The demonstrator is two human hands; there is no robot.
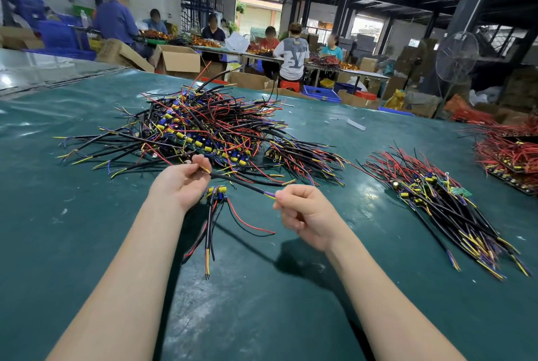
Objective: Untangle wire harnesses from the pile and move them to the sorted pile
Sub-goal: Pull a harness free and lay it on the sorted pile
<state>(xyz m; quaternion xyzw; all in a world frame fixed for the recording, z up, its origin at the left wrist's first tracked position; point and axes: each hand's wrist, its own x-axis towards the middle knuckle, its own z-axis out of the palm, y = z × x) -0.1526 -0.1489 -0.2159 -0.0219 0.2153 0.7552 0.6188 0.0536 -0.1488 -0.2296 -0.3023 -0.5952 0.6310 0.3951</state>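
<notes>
Left hand: pinching cable end.
Right hand: pinching the other.
Tip: keeping it taut between fingertips.

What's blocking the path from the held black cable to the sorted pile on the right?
Nothing visible. The left hand and right hand pinch the black cable; only bare green mat lies between it and the sorted pile.

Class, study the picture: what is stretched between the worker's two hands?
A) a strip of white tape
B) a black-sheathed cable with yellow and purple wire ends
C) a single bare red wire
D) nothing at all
B: the left hand pinches one end of the black-sheathed cable and the right hand pinches the other, where yellow and purple wire ends show.
</notes>
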